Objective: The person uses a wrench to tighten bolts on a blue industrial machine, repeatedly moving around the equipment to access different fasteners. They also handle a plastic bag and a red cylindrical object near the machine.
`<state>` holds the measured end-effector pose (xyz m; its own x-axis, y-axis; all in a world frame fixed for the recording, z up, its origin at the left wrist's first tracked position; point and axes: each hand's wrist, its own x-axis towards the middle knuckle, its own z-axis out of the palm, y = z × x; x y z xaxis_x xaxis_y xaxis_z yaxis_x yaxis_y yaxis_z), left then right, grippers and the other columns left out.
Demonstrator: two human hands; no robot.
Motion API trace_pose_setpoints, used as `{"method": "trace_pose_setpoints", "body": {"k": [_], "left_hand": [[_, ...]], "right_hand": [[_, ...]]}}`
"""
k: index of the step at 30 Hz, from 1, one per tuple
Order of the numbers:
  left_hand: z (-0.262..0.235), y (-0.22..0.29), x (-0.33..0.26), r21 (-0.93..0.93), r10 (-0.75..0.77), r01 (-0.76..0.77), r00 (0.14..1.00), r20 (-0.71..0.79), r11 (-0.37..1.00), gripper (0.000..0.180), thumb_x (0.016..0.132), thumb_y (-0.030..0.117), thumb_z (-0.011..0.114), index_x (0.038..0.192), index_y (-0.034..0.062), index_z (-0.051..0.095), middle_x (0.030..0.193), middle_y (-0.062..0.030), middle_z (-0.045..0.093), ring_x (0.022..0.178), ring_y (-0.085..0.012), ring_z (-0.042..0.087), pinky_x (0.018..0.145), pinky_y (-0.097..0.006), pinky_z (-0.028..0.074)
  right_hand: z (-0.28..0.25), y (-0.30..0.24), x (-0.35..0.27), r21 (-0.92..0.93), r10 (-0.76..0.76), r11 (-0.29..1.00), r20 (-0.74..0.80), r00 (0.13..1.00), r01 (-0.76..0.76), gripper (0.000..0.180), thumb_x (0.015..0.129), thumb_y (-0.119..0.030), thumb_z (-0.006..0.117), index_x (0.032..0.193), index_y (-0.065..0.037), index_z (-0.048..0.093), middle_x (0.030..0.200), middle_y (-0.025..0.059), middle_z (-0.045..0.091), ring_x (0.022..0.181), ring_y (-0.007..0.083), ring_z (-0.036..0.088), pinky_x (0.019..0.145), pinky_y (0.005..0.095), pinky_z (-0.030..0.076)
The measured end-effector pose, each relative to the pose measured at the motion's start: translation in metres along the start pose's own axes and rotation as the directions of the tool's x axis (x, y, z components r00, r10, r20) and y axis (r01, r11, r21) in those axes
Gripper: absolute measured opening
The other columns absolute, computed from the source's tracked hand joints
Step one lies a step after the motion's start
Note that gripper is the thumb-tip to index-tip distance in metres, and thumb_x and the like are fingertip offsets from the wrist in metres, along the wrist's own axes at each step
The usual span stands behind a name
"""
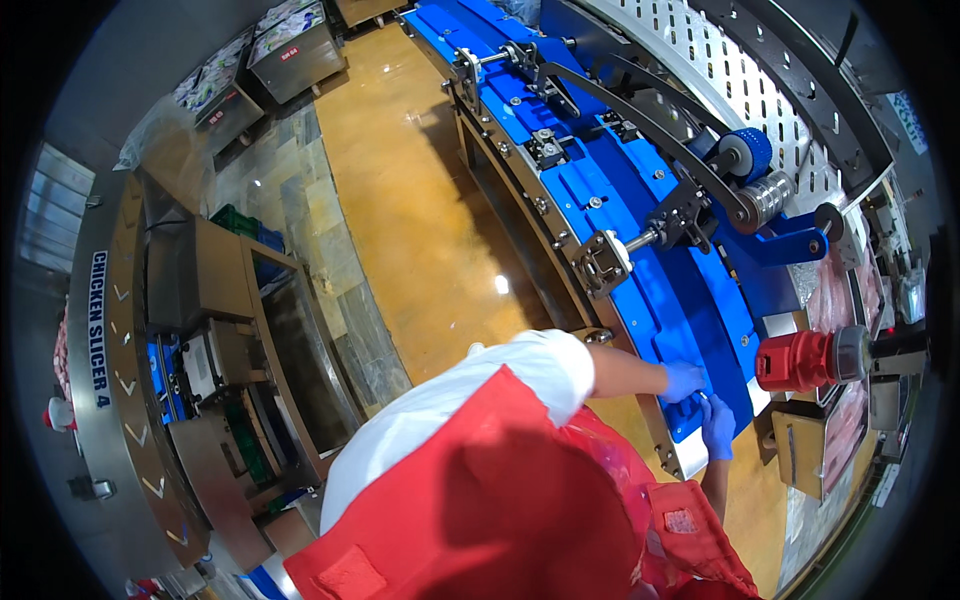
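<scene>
Apparently both blue-gloved hands, left hand [683, 380] and right hand [717, 428], are pressed flat, fingers released, on the blue conveyor belt [640, 250]; pinching is risked if it is started.

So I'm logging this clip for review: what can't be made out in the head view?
- Left hand: its fingers rest on the blue conveyor belt; any grip is too small to tell.
- Right hand: a small pale item at the fingertips, too small to identify.
- Pink trays: cut off by the dark rim at right.
- Floor beneath the person: hidden by the red apron.
</scene>
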<state>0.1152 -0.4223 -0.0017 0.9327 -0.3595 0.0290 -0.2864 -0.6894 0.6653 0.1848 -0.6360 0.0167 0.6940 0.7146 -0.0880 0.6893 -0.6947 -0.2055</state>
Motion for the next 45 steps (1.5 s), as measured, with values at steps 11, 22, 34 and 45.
{"method": "trace_pose_setpoints", "body": {"k": [11,22,34,45], "left_hand": [[-0.046,-0.196,-0.45,-0.567,-0.847,0.633,0.442,-0.295,0.527,0.023,0.09,0.016,0.062,0.109,0.0062,0.071,0.101,-0.013,0.072,0.093,-0.0227,0.069,0.085,-0.034,0.053],[-0.001,-0.246,-0.731,-0.688,-0.93,0.725,-0.226,-0.288,0.037,0.019,0.084,0.019,0.066,0.095,0.0073,0.075,0.092,-0.0147,0.073,0.085,-0.0252,0.071,0.08,-0.036,0.055],[-0.113,-0.341,-0.597,-0.382,-0.881,0.795,0.426,-0.205,0.472,0.025,0.089,0.026,0.061,0.101,0.0078,0.073,0.102,-0.0155,0.071,0.095,-0.0317,0.068,0.085,-0.04,0.054],[-0.18,-0.438,-0.637,-0.403,-0.945,0.856,0.315,-0.091,0.324,0.031,0.09,0.034,0.063,0.098,0.0056,0.073,0.095,-0.0174,0.071,0.09,-0.0326,0.069,0.079,-0.039,0.054]], "right_hand": [[-0.026,0.009,0.012,0.534,0.168,0.744,0.434,0.885,-0.403,0.017,0.094,-0.013,0.063,0.082,-0.001,0.066,0.066,-0.0049,0.052,0.062,0.0063,0.046,0.054,0.0265,0.036],[-0.01,-0.007,0.033,0.392,0.298,0.776,0.463,0.835,-0.495,0.011,0.089,-0.008,0.064,0.081,-0.003,0.066,0.074,-0.0046,0.058,0.071,0.0056,0.049,0.063,0.0247,0.041],[-0.018,-0.097,0.055,0.787,0.804,0.44,-0.132,0.58,-0.432,0.014,0.089,-0.015,0.061,0.09,-0.003,0.067,0.072,-0.0001,0.059,0.065,0.0105,0.052,0.059,0.0281,0.043],[0.251,-0.285,0.147,0.476,0.472,-0.098,0.796,0.38,-0.874,0.011,0.086,-0.016,0.063,0.089,-0.006,0.068,0.074,0.004,0.064,0.059,0.0153,0.059,0.051,0.0301,0.046]]}}
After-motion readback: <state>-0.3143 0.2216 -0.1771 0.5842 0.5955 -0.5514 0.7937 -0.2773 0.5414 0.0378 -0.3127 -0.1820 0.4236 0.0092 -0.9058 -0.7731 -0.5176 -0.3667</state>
